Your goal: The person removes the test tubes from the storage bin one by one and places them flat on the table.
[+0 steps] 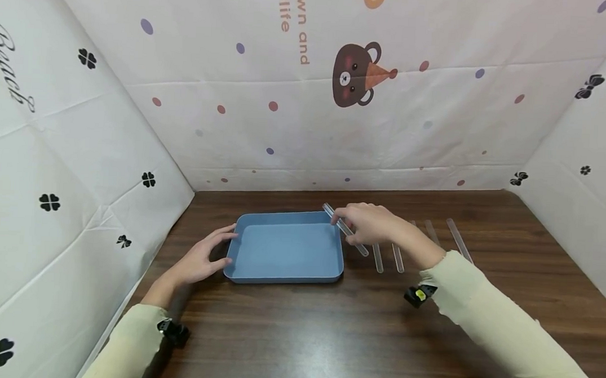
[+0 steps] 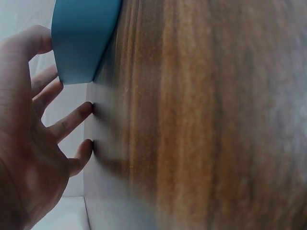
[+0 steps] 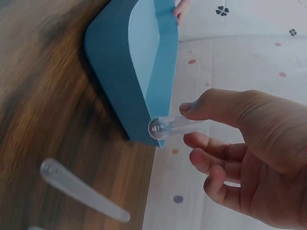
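A shallow blue tray (image 1: 285, 247) lies on the table, nearest to both hands. My left hand (image 1: 206, 258) rests at its left end, thumb and fingers spread and touching the rim; in the left wrist view the fingers of the left hand (image 2: 33, 129) are mostly extended against the tray's corner (image 2: 84, 43). Over the tray's right edge, my right hand (image 1: 370, 223) pinches a clear test tube (image 1: 343, 227) between thumb and fingers. The right wrist view shows the tube's rounded end (image 3: 159, 128) pointing toward the camera, beside the tray's end wall.
Several more clear tubes lie on the dark wooden table (image 1: 302, 330) to the right, among them one tube (image 1: 378, 258) near the tray and another tube (image 1: 459, 240) farther right. The right forearm partly hides some. White patterned sheets (image 1: 295, 132) stand behind and at both sides.
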### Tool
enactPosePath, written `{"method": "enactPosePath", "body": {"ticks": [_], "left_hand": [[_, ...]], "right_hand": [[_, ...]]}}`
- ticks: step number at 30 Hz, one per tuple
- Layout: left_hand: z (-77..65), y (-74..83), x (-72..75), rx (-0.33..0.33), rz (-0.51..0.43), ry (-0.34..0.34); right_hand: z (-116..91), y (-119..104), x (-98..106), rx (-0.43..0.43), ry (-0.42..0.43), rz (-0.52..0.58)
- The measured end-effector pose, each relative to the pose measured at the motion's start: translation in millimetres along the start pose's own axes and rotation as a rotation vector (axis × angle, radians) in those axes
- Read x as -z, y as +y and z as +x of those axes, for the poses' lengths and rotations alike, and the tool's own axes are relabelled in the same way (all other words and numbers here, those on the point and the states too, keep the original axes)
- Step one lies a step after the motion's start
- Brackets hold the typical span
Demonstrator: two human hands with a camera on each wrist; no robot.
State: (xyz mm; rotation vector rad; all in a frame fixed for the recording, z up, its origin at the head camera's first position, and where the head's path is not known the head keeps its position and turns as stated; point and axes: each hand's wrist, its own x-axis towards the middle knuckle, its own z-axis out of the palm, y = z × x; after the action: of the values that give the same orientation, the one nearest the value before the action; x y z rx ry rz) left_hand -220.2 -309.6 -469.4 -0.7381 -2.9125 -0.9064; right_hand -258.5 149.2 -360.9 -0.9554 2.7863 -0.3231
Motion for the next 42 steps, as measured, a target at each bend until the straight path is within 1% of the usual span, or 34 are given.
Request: {"method": "enactPosePath", "body": {"ticks": [4, 8, 16, 22, 33, 42], "left_hand": [[0.8, -2.2, -0.8, 0.004, 0.009, -0.005], [1.1, -3.3, -1.2, 0.003, 0.006, -0.010], [2.0, -2.9, 0.4, -0.017, 0.009, 0.006], [1.6, -2.2, 0.5, -0.008, 0.013, -0.001], [0.3, -0.8, 0.3, 0.010, 0.008, -0.005], [-0.3, -1.7, 0.9, 0.003, 0.001, -0.008]], "right_hand": [[-11, 10, 1, -0.013, 0.012, -0.007], [-22, 18, 2, -0.044, 0.026, -0.011], [-44, 34, 7, -0.092, 0.080, -0.035], [-63, 51, 11, -0.124, 0.106, -0.019], [-94, 89, 16, -0.155, 0.138, -0.022], [-120, 121, 17, -0.234, 0.131, -0.038]]}}
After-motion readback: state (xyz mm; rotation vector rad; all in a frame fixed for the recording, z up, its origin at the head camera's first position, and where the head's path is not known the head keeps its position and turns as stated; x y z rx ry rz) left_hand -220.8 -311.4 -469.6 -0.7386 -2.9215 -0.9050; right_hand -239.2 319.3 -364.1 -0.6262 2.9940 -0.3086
